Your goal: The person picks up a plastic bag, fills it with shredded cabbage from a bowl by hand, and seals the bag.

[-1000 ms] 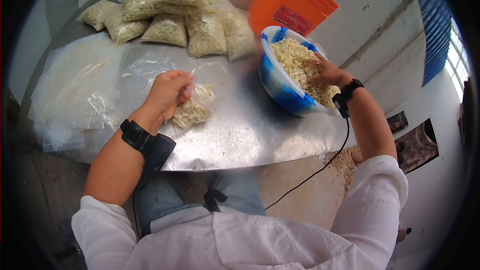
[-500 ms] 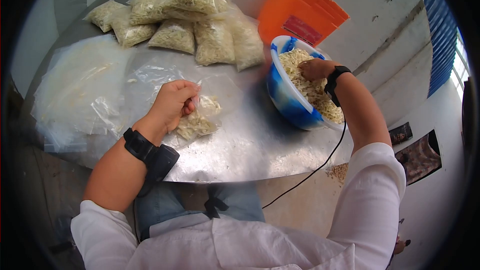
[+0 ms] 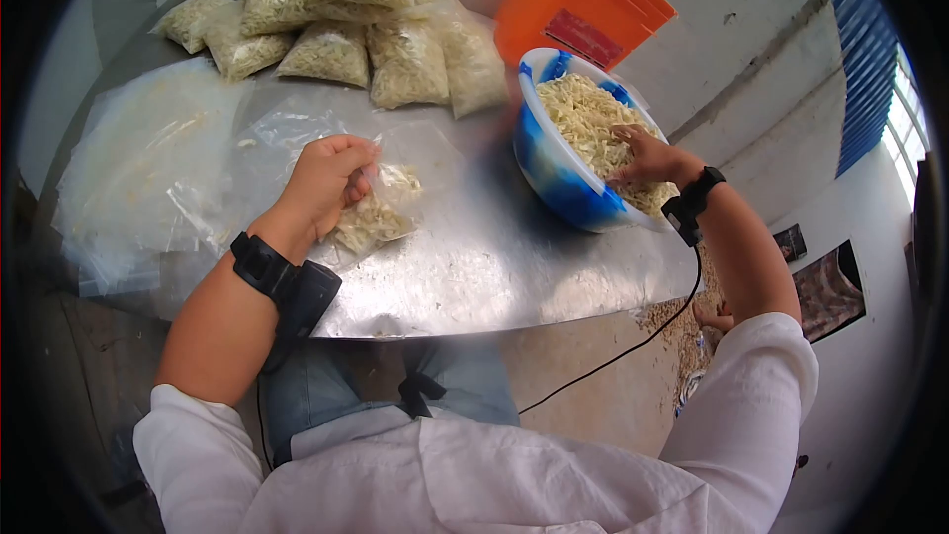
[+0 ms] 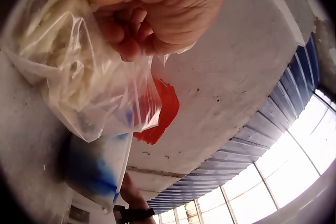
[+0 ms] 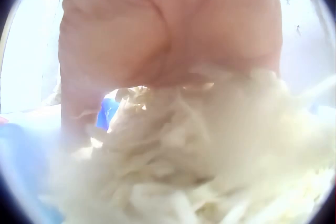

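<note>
My left hand (image 3: 331,178) pinches the mouth of a clear plastic bag (image 4: 79,71), which lies low over the metal table with some pale shredded strips (image 3: 371,222) inside. In the left wrist view its fingers are curled at the gathered film. On the right, a blue-and-white bowl (image 3: 554,178) is heaped with the same pale strips (image 3: 583,124). My right hand (image 3: 652,158) is in the bowl, fingers spread on the heap. Blurred strips (image 5: 173,166) lie below its palm in the right wrist view, and they hide the fingertips.
Several filled bags (image 3: 410,59) are piled at the back of the metal table (image 3: 465,282). Flat plastic bags (image 3: 148,168) lie stacked on the left. An orange container (image 3: 583,5) stands behind the bowl by the wall. A black cable (image 3: 623,341) hangs from the right wrist past the table edge.
My right hand reached deeper into the far part of the bowl half a second ago; now it is back nearer the rim with fingers spread. The left hand keeps its hold on the bag.
</note>
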### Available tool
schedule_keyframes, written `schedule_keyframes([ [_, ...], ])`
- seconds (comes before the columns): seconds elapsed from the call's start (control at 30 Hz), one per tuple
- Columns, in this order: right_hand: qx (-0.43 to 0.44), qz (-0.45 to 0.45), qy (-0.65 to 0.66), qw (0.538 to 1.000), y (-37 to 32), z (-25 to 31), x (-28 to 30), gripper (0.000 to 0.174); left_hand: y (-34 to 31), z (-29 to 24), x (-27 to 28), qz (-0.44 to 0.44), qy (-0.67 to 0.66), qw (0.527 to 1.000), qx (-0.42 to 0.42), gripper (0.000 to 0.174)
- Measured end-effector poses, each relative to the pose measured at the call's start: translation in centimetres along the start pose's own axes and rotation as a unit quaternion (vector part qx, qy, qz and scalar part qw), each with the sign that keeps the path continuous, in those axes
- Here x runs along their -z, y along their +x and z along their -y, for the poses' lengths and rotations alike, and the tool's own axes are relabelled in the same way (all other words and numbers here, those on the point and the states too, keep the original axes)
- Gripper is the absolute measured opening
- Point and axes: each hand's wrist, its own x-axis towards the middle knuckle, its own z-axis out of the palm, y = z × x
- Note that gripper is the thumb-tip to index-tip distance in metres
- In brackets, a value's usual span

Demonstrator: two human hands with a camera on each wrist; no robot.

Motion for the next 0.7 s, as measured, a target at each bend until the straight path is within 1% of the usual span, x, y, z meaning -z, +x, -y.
schedule_keyframes([
  [0.03,0.038,-0.021,-0.095,0.995,-0.6,0.7,-0.5,0.098,0.0,0.1,0.0,0.002,0.0,1.0,-0.002,0.009],
  [0.1,0.03,-0.03,-0.084,0.996,-1.2,1.1,-1.1,0.097,0.0,0.1,0.1,0.005,0.0,1.0,-0.003,0.01],
  [0.17,0.032,-0.047,-0.097,0.994,-1.2,1.0,-1.5,0.09,0.1,0.1,0.1,0.013,-0.004,1.0,-0.005,0.012],
  [0.2,0.032,-0.046,-0.098,0.994,-1.4,1.1,-1.5,0.09,0.0,0.1,0.2,0.012,-0.006,1.0,-0.005,0.012],
  [0.27,0.046,-0.049,-0.098,0.993,-1.6,1.4,-1.4,0.081,0.0,0.2,0.1,0.016,-0.005,1.0,-0.008,0.013],
  [0.3,0.047,-0.048,-0.1,0.993,-1.5,1.5,-1.3,0.081,0.0,0.2,0.1,0.014,-0.008,1.0,-0.008,0.013],
  [0.37,0.052,-0.067,-0.123,0.989,-1.4,1.5,-1.2,0.073,-0.1,0.1,0.0,0.018,-0.001,1.0,-0.008,0.013],
  [0.4,0.054,-0.066,-0.125,0.988,-1.3,1.4,-1.1,0.073,-0.1,0.1,0.0,0.016,-0.003,1.0,-0.008,0.013],
  [0.47,0.068,-0.099,-0.148,0.982,-1.2,1.5,-1.1,0.065,0.0,0.2,0.1,0.033,-0.008,0.999,-0.013,0.013],
  [0.6,0.049,-0.099,-0.154,0.982,-1.7,2.2,-0.6,0.059,0.2,0.3,0.2,0.037,-0.01,0.999,-0.017,0.012],
  [0.67,0.059,-0.144,-0.162,0.975,-1.5,1.5,-0.3,0.054,0.0,0.2,0.1,0.036,-0.008,0.999,-0.021,0.011],
  [0.7,0.058,-0.145,-0.163,0.974,-1.5,1.3,0.1,0.054,0.0,0.2,0.0,0.037,-0.009,0.999,-0.022,0.011],
])
